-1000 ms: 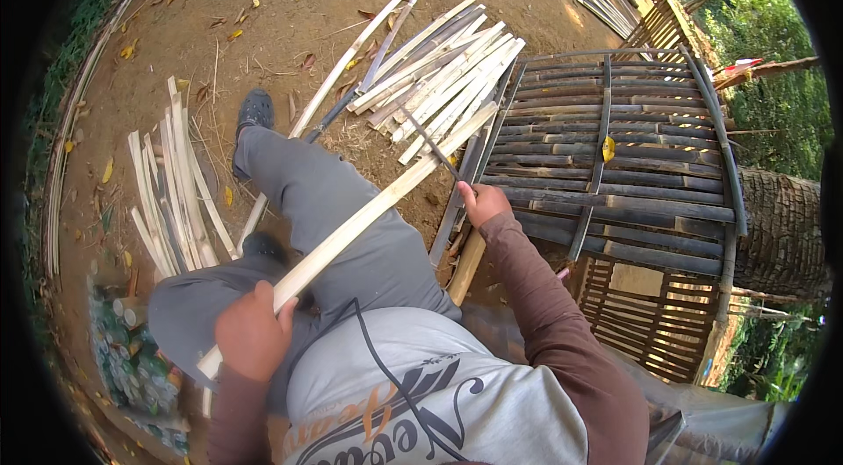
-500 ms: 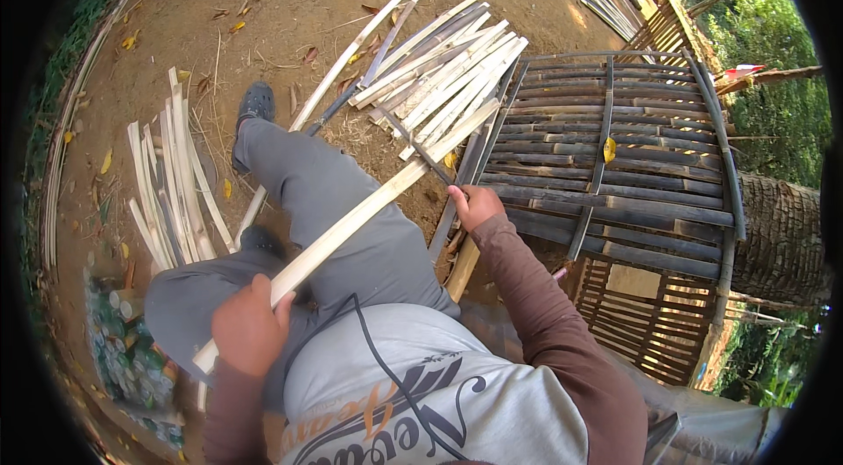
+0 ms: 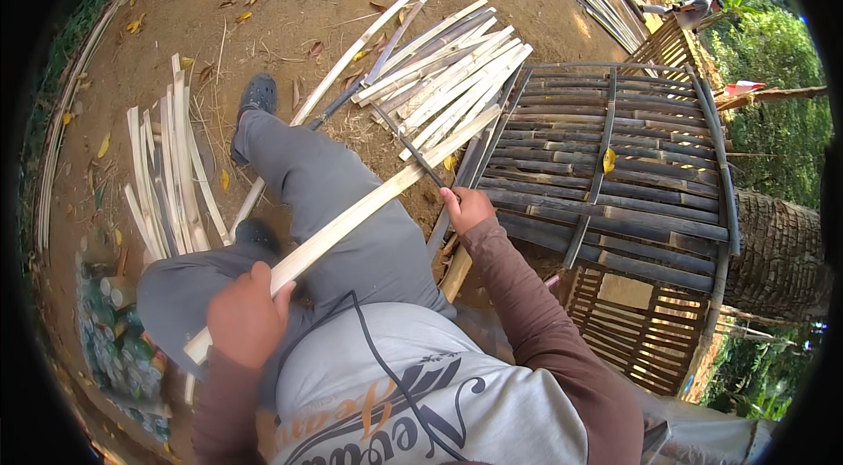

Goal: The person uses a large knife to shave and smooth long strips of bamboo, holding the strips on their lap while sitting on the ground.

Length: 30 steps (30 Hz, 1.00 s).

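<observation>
As strip (image 3: 351,219) crosses thigh (image 3: 373,245), dirt ground (image 3: 290,0), slatted platform (image 3: 650,220)

A bamboo strip (image 3: 351,221) lies slantwise across a person's legs (image 3: 307,158), a knife (image 3: 417,155) crossing it toward its far end. One strip pile (image 3: 181,166) sits left, another pile (image 3: 455,86) far, just left of a bamboo platform (image 3: 602,142); a tree trunk (image 3: 781,245) stands right.

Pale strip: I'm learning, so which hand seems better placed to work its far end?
Right hand, probably: it holds the dark tool across the pale strip toward that end; the left hand grips near the other.
</observation>
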Tool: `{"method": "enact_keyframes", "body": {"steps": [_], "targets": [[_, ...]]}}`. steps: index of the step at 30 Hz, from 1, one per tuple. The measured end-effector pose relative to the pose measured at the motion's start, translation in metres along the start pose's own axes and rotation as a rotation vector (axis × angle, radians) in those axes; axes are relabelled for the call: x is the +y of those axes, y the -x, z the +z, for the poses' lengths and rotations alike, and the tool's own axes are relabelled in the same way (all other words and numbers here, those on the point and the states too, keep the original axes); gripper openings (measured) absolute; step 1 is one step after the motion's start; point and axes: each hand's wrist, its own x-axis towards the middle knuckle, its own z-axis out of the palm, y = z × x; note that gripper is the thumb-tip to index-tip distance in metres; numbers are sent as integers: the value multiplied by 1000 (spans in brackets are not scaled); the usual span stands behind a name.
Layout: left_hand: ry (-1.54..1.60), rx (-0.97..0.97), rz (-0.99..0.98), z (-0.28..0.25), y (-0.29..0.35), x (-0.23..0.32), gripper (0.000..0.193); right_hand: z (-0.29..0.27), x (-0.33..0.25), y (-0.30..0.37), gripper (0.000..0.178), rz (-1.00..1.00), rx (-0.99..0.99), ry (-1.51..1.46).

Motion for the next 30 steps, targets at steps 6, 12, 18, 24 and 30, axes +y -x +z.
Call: {"method": "enact_keyframes", "body": {"steps": [6,12,18,24,30], "targets": [[34,29,19,2,-6,-3,34,-1,14,-16,65,120,96,-49],[35,2,19,1,-4,0,33,-6,29,-23,64,195,52,-44],[37,-24,16,10,-1,-7,32,-8,21,-11,65,76,6,22],[89,-17,-23,21,5,-10,32,-18,-3,-6,73,25,60,58],[66,7,56,12,-7,-2,34,-26,205,-102,91,610,365,-101]]}}
